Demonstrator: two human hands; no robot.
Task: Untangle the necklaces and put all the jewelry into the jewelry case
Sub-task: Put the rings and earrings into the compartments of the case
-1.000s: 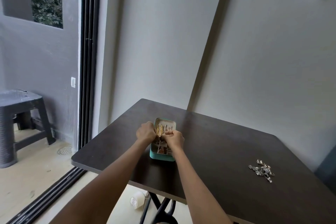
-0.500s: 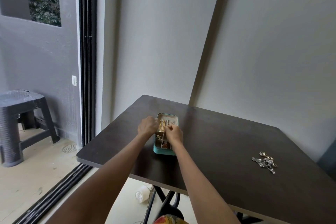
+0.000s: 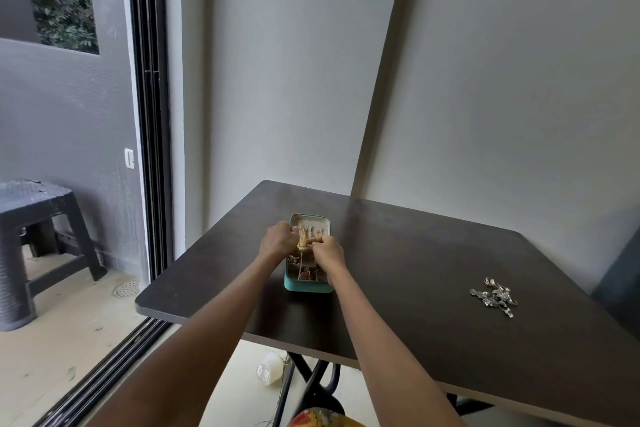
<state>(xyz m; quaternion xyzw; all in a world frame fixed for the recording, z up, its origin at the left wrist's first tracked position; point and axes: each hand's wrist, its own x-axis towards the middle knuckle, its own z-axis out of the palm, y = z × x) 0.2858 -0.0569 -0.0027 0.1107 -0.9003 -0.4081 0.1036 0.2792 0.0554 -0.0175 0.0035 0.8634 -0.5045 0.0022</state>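
Jewelry case (image 3: pixel 308 284) near table (image 3: pixel 398 288) edge; both hands' grips apparently pinch gold jewelry (image 3: pixel 303 240).

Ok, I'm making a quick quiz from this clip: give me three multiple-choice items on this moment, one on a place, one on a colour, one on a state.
1. Where does the silver jewelry pile lie?
A. on the table, to the right of the case
B. inside the case
C. on the stool

2. What colour is the outside of the jewelry case?
A. red
B. teal
C. black

3. How is the case?
A. shut
B. upside down
C. open, with its compartments showing

Answers:
1 A, the pile sits on the bare dark table, well apart from the case.
2 B, its near wall is teal.
3 C, both the left hand and the right hand work over its exposed cream compartments, around a gold piece.
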